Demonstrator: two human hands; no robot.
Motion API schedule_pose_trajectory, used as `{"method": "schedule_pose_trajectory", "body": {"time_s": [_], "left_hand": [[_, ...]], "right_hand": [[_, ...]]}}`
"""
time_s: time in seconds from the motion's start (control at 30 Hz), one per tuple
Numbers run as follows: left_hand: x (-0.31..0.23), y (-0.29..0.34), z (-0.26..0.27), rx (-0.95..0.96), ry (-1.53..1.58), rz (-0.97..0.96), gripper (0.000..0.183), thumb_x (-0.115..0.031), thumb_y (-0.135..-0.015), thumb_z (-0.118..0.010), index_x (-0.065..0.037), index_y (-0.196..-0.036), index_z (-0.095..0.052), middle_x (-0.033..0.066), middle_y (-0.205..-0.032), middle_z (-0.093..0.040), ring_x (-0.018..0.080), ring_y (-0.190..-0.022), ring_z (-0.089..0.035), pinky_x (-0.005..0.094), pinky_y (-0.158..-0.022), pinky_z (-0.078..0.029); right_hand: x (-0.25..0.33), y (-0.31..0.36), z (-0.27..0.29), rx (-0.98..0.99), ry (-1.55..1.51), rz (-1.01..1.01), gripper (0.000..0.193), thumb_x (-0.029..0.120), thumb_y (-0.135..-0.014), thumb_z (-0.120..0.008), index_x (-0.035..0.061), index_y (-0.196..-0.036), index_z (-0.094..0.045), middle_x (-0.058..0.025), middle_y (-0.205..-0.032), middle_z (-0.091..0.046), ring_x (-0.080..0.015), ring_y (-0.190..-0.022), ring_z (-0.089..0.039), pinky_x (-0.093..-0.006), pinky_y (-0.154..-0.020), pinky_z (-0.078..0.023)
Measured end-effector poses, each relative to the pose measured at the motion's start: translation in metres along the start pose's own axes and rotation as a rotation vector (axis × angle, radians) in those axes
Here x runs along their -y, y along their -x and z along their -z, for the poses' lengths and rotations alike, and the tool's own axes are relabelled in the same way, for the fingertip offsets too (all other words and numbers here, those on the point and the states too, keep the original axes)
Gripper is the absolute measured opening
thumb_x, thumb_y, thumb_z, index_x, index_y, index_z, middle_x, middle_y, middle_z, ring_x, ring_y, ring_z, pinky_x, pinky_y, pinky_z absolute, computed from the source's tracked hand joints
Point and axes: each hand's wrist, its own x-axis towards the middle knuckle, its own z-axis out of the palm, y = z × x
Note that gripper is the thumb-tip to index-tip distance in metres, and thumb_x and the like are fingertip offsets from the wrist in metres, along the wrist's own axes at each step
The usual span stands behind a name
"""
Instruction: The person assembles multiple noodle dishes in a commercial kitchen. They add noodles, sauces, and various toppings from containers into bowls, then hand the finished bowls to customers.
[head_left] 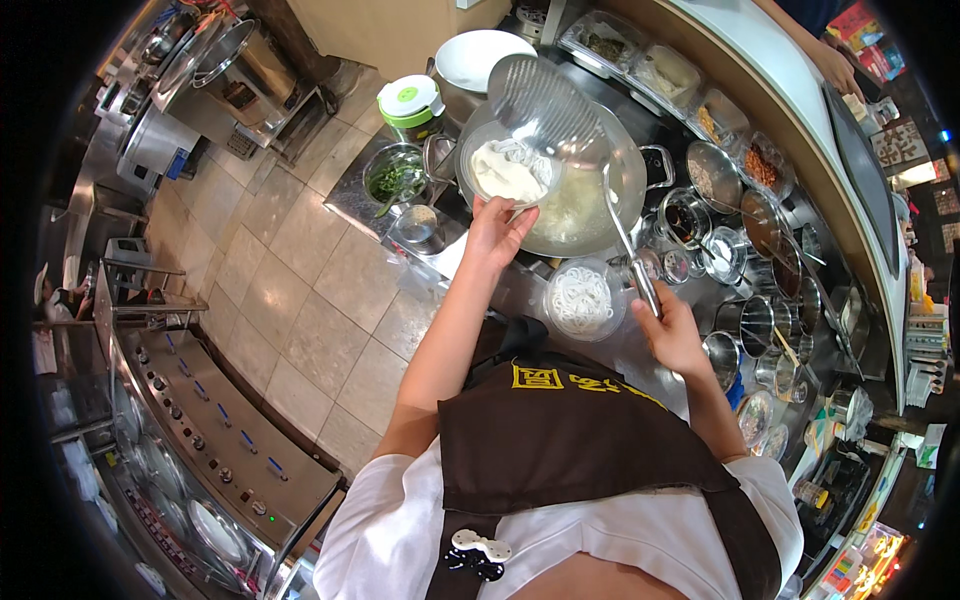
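Observation:
My left hand [497,235] grips the near rim of a clear bowl [510,172] and tilts it over the large steel pot [626,150]. Inside the bowl lie white noodles and a smooth white mass. My right hand [668,330] is closed round the handle of a perforated skimmer [550,112]. Its broad head hangs over the pot's far side, beside the bowl. Pale, cloudy liquid [575,215] shows in the pot. A second clear bowl of white noodles [582,298] stands on the counter just in front of the pot, between my forearms.
Left of the pot are a bowl of chopped greens [396,175], a small metal cup [418,228] and a green-lidded container [411,100]. A white bowl [484,60] stands behind. Topping tubs [668,75] and several seasoning bowls [714,170] crowd the right. Another person's hand [832,68] is beyond the ledge.

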Motion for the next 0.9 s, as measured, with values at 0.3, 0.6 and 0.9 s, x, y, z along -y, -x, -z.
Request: {"method": "schedule_pose_trajectory", "body": {"time_s": [0.3, 0.6, 0.9], "left_hand": [[-0.01, 0.024, 0.012, -0.014, -0.008, 0.085, 0.044, -0.004, -0.073, -0.052, 0.0, -0.113, -0.034, 0.0175, -0.112, -0.038, 0.0374, -0.103, -0.045, 0.0448, -0.085, -0.045], [-0.043, 0.08, 0.029, -0.133, 0.031, 0.197, 0.035, -0.009, -0.071, -0.058, -0.01, -0.101, -0.04, 0.014, -0.108, -0.04, 0.0376, -0.097, -0.046, 0.0428, -0.079, -0.044], [-0.073, 0.113, 0.029, -0.057, -0.061, 0.179, 0.053, -0.01, -0.07, -0.058, 0.0, -0.117, -0.033, 0.0187, -0.115, -0.041, 0.0387, -0.102, -0.043, 0.0421, -0.083, -0.044]], "right_hand": [[0.041, -0.117, 0.011, 0.198, -0.73, -0.226, 0.028, 0.022, -0.088, -0.044, -0.0021, -0.102, -0.046, 0.0039, -0.048, -0.035, -0.0065, -0.03, -0.031, -0.0206, -0.029, -0.023], [0.041, -0.321, -0.06, 0.51, -1.219, -0.442, 0.025, 0.014, -0.086, -0.041, 0.0106, -0.062, -0.036, 0.0039, -0.048, -0.037, -0.0055, -0.036, -0.033, -0.0185, -0.03, -0.025], [0.022, -0.359, -0.114, 0.529, -1.515, -0.464, 0.025, 0.012, -0.084, -0.046, 0.0106, -0.061, -0.035, 0.0043, -0.049, -0.035, -0.0043, -0.039, -0.032, -0.0186, -0.034, -0.025]]}}
